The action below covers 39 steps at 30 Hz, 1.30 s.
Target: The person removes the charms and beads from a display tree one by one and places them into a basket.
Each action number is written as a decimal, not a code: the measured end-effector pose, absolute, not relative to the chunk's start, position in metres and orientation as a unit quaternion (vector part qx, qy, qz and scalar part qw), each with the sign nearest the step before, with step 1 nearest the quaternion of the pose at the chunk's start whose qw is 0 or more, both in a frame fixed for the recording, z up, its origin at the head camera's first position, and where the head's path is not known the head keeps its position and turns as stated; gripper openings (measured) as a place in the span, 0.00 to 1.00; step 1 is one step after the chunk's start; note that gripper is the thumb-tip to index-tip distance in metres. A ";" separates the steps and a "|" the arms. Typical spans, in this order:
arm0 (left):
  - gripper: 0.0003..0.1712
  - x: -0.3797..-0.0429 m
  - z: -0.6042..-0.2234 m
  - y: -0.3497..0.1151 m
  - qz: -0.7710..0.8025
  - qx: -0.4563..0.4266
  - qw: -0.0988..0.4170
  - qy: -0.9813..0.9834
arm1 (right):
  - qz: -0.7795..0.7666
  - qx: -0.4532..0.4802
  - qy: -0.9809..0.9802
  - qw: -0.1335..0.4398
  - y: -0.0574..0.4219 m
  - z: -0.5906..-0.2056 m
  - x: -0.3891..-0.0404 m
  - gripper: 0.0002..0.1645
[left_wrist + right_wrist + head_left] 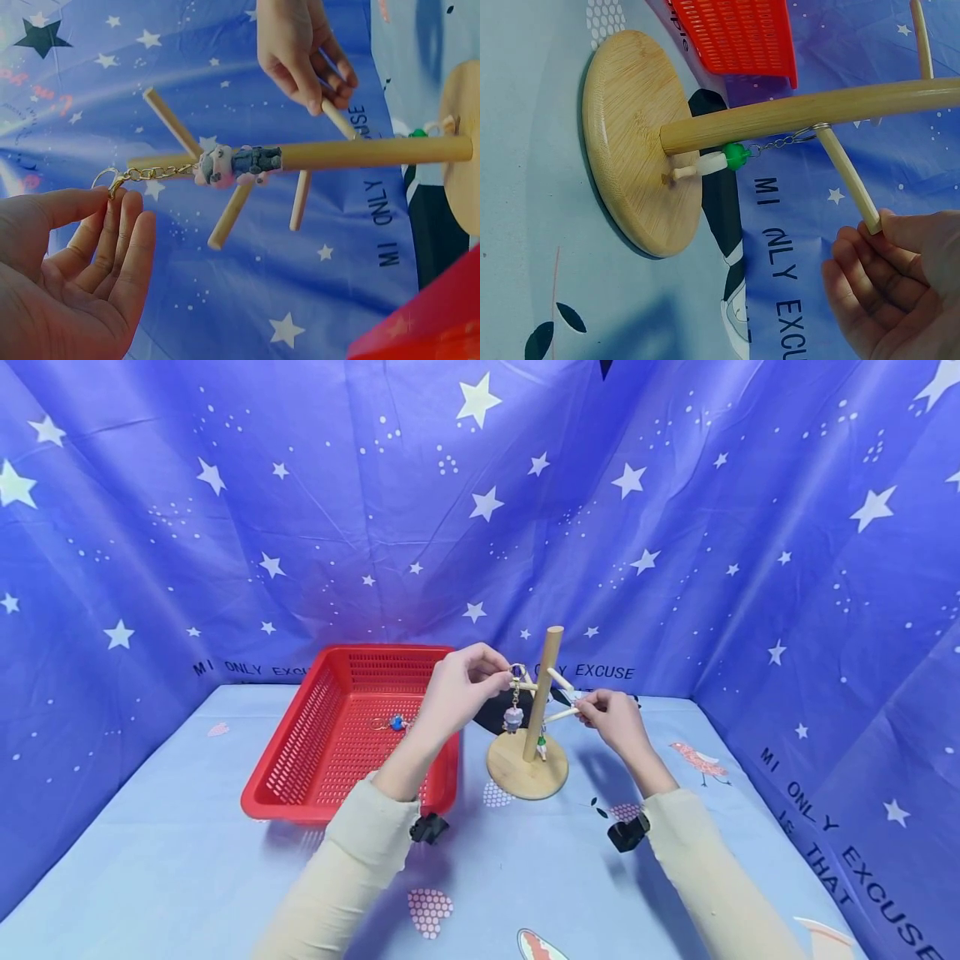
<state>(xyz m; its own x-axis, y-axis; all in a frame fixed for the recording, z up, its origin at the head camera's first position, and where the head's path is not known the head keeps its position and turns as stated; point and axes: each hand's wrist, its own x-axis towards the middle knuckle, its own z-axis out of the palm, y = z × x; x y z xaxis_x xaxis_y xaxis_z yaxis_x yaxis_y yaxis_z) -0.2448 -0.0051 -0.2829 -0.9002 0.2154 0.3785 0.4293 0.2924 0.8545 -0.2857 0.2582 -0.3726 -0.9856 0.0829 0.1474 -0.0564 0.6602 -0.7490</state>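
My left hand (467,687) pinches the gold clasp and ring of a keychain (236,163) between thumb and fingertips. Its small pink and grey figure dangles beside the wooden stand (546,697), close to an upper peg. With thumb and forefinger, my right hand (900,277) pinches the tip of a lower peg (849,180) on that stand. Over the inner end of this peg hangs a second keychain (736,156) with a green and white charm, down near the round base (517,774).
Left of the stand sits a red plastic basket (255,793) with perforated walls. Inside it lies a keychain with a blue charm (397,722). More pegs (171,124) jut from the post. A light blue patterned cloth (480,877) covers the table, and a starry curtain (420,510) hangs behind.
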 end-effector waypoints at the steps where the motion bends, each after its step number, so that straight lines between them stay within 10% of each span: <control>1: 0.04 -0.246 -0.283 -0.007 -0.561 -0.200 0.097 -0.798 | 0.411 -0.008 -0.908 0.084 0.258 -0.372 -0.285 0.14; 39: 0.10 -0.286 -0.300 -0.092 -0.589 -0.088 0.090 -0.799 | 0.403 -0.013 -0.911 0.085 0.257 -0.372 -0.285 0.14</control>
<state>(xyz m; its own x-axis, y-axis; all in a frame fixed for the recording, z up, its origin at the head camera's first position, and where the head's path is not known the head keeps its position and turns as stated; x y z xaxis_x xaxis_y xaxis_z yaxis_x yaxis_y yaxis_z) -0.2861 -0.0920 -0.3003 -0.9682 0.0343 0.2477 0.2468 0.2916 0.9242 -0.2852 0.2573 -0.3721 -0.9853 0.0917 0.1442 -0.0450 0.6750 -0.7365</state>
